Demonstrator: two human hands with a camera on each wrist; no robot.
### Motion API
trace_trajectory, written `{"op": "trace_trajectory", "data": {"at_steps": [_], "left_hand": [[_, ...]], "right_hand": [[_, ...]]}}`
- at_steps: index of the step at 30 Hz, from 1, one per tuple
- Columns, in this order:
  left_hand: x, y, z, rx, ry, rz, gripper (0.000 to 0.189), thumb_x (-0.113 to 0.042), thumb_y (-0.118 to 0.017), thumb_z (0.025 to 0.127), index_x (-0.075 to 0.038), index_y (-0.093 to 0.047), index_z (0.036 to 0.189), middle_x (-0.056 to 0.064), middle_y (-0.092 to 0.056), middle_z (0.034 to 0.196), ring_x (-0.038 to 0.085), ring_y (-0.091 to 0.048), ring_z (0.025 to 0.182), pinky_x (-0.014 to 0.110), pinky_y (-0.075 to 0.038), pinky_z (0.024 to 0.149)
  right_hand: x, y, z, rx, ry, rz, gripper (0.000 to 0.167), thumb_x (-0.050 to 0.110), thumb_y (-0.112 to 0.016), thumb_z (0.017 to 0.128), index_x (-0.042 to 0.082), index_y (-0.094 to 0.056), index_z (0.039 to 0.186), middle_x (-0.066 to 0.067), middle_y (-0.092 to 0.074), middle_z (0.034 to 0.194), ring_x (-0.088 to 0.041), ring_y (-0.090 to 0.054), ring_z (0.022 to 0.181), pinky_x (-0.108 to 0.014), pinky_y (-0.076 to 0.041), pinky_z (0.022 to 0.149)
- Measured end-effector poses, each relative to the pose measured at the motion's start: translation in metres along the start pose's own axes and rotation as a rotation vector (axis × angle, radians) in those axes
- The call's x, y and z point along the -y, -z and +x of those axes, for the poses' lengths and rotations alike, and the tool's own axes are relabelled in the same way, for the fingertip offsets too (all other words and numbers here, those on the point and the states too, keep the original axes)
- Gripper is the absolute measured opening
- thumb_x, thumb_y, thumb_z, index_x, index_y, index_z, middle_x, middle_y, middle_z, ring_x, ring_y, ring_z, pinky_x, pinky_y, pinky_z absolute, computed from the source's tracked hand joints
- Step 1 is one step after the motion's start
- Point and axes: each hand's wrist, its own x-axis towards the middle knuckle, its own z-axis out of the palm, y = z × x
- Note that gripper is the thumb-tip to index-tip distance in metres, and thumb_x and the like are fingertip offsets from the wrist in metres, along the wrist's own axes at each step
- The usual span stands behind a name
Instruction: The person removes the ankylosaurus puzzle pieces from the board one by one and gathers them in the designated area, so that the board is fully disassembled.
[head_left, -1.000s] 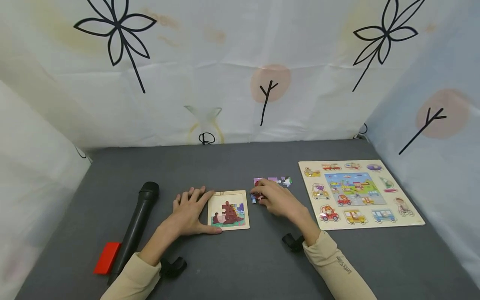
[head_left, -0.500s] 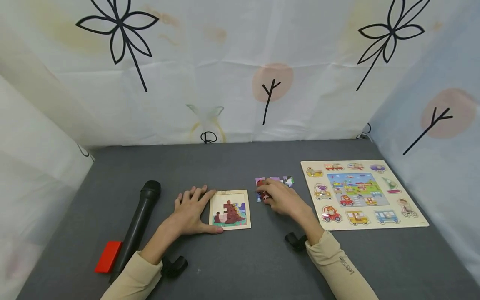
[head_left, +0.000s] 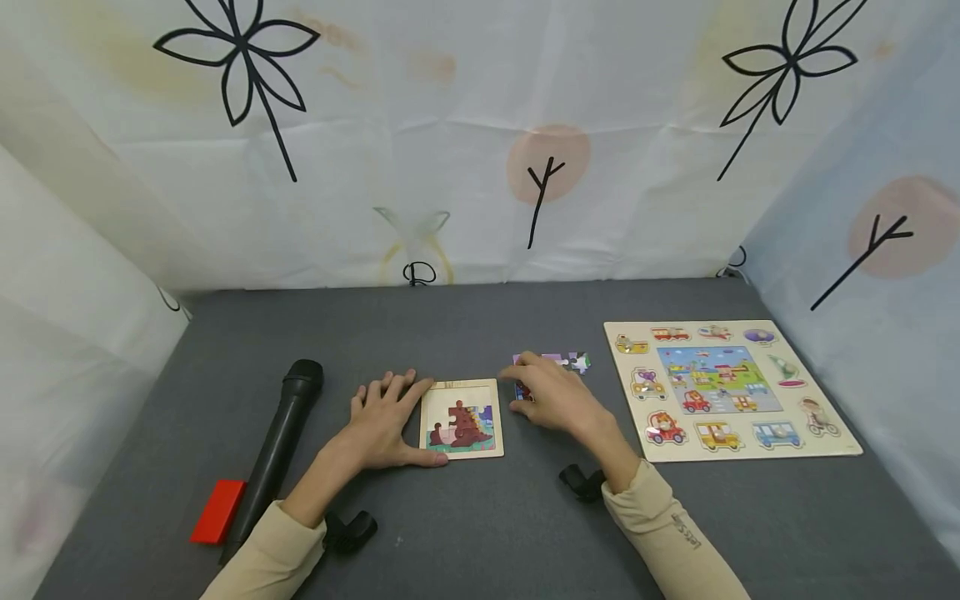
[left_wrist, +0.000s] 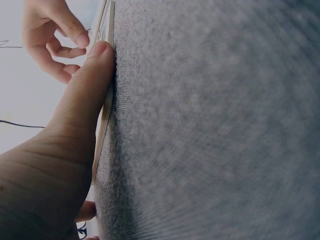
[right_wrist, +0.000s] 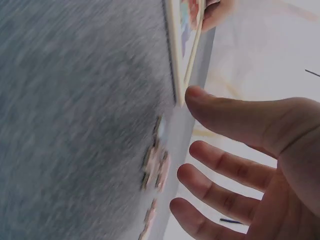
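My left hand (head_left: 378, 425) lies spread along the left side of a small wooden jigsaw tray (head_left: 462, 385). Its straight index finger reaches the upper left corner and its thumb (left_wrist: 102, 52) the lower edge. Several joined pieces show a brown dinosaur (head_left: 467, 427) inside the tray; its upper part is bare wood. My right hand (head_left: 555, 392) hovers just right of the tray, over loose jigsaw pieces (head_left: 577, 362). Thumb and fingers stand apart in the right wrist view, with no piece showing between them. Loose pieces (right_wrist: 152, 165) lie below the fingertips, partly covered by the hand in the head view.
A large wooden vehicle puzzle board (head_left: 720, 425) lies at the right. On the left are a black microphone (head_left: 273, 450) and a red block (head_left: 217, 511). Patterned white cloth (head_left: 465, 167) closes off the back and sides of the grey table (head_left: 450, 542).
My right hand's fingers have spread apart and its wrist has shifted slightly left over the loose pieces. My left hand stays at the tray. The head view has shifted a little.
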Motion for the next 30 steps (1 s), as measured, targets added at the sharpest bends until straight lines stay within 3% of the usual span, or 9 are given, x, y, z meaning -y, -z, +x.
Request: {"op": "trace_trajectory", "data": {"at_steps": [6,19,30], "left_hand": [[0.000,0.000,0.000,-0.002,-0.001,0.002,0.113,-0.072,-0.083,0.067,-0.022,-0.038,0.158,0.021,-0.034,0.163,0.055,-0.031,0.146,0.081,-0.024,0.110],[0.000,0.002,-0.001,0.022,-0.001,0.008,0.114,-0.074,-0.081,0.068,-0.021,-0.036,0.159,0.020,-0.033,0.164,0.055,-0.031,0.145,0.080,-0.023,0.111],[0.000,0.001,-0.001,0.026,0.002,-0.006,0.115,-0.074,-0.081,0.068,-0.020,-0.035,0.159,0.021,-0.032,0.165,0.055,-0.030,0.146,0.080,-0.022,0.112]], "right_hand": [[0.012,-0.001,0.005,-0.002,0.055,0.013,0.038,0.018,-0.080,0.090,0.012,-0.072,0.127,-0.007,-0.066,0.107,-0.012,-0.049,0.077,-0.026,-0.040,0.064],[0.041,-0.019,0.014,0.090,0.146,0.061,0.036,0.019,-0.078,0.092,0.011,-0.072,0.127,-0.007,-0.065,0.106,-0.014,-0.055,0.079,-0.025,-0.045,0.064],[0.050,-0.028,0.019,0.156,0.123,0.021,0.037,0.023,-0.078,0.092,0.017,-0.073,0.128,-0.003,-0.062,0.105,-0.013,-0.050,0.080,-0.022,-0.040,0.060]]}}
